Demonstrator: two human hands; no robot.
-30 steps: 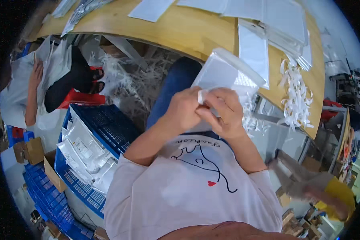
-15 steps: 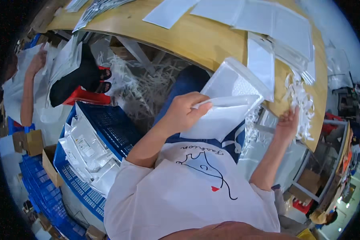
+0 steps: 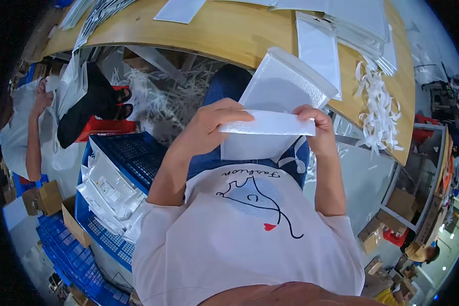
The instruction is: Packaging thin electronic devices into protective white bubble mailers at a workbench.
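A white bubble mailer [image 3: 255, 147] lies over my lap, its flap forming a pale band between my hands. My left hand [image 3: 206, 125] is closed on the left end of the flap, fingers bent over it. At the other end, my right hand [image 3: 320, 127] pinches the flap between thumb and fingers. Beyond the band, a white bubble-padded piece [image 3: 283, 81] slants up against the table edge; whether it is a separate mailer I cannot tell. A loose white strip [image 3: 296, 158] curls on my right thigh.
Stacked white mailers [image 3: 354, 23] and a heap of peeled strips [image 3: 377, 112] lie on the wooden table [image 3: 229, 38]. A blue basket [image 3: 137, 153] of packed mailers stands at my left. Another person's arm [image 3: 34, 132] shows at far left. Strips litter the floor under the table.
My right hand has come from the strip heap at the table edge to the flap's right end. The flap now stretches flat between both hands. The view has shifted slightly.
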